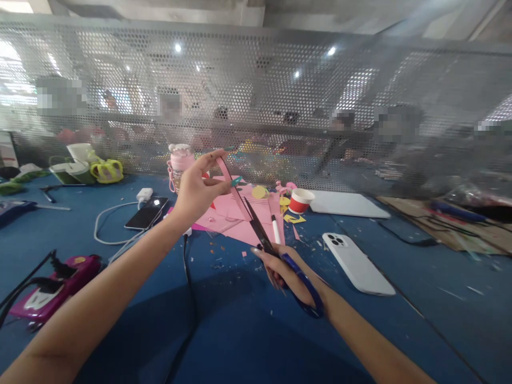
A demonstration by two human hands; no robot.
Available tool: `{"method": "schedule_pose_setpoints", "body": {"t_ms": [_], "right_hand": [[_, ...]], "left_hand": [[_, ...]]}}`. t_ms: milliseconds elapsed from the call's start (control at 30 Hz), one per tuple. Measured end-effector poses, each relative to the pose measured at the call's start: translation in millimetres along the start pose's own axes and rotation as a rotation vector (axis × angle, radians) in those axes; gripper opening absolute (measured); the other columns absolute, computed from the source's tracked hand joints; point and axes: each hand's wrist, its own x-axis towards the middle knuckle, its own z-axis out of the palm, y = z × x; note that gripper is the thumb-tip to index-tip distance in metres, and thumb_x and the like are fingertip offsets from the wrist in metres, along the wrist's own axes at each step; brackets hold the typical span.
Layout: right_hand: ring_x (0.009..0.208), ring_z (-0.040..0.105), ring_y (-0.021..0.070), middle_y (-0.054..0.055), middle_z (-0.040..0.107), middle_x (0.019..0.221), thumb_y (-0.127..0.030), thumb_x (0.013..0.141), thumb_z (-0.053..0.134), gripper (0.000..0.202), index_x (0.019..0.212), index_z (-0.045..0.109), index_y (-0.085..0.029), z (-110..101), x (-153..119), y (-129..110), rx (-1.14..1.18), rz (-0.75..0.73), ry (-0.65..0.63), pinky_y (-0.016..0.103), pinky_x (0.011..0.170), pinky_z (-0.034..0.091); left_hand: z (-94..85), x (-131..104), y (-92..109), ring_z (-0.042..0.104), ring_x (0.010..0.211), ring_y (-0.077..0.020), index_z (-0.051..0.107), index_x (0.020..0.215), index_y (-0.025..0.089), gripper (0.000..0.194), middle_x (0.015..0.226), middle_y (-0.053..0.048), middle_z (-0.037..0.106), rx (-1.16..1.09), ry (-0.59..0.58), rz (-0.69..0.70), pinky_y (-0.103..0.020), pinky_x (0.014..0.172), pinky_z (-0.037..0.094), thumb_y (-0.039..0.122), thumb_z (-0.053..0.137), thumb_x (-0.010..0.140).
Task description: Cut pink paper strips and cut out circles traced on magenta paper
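My left hand pinches the upper end of a narrow pink paper strip between thumb and fingers, above the table. In my right hand is a pair of scissors with blue handles and dark blades. The blades are slightly parted and point up and left, at the lower end of the strip; whether they touch it I cannot tell. Behind and below lie pink paper sheets, a white marker, a yellow paper circle and yellow offcuts. A red and white paper cup stands to the right.
On the blue table, a white phone lies right and a dark phone left. A magenta power strip with cables sits front left. A pink bottle and a closed laptop stand before a perforated metal screen.
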Motion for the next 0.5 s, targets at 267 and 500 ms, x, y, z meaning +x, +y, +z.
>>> {"method": "schedule_pose_setpoints", "body": {"t_ms": [267,500], "right_hand": [[0.034,0.039,0.0074,-0.008,0.036,0.040,-0.053,0.077,0.049,0.039,0.059,0.040,-0.020,-0.1,-0.6,0.1,-0.015,-0.015,-0.003,0.019,0.036,0.031],[0.035,0.037,0.0076,-0.008,0.036,0.038,-0.053,0.078,0.047,0.038,0.060,0.042,-0.020,0.1,-0.5,-2.4,-0.011,0.000,0.010,0.020,0.037,0.030]], "left_hand": [[0.4,-0.3,0.1,0.067,0.070,-0.0176,0.055,0.113,0.024,0.058,0.121,-0.005,0.051,-0.019,-0.007,-0.012,-0.029,0.061,0.057,0.007,0.066,0.059],[1.0,-0.6,1.1,0.066,0.068,-0.0156,0.055,0.111,0.023,0.054,0.122,-0.003,0.052,-0.009,-0.007,0.002,-0.028,0.062,0.057,0.012,0.067,0.060]]}}
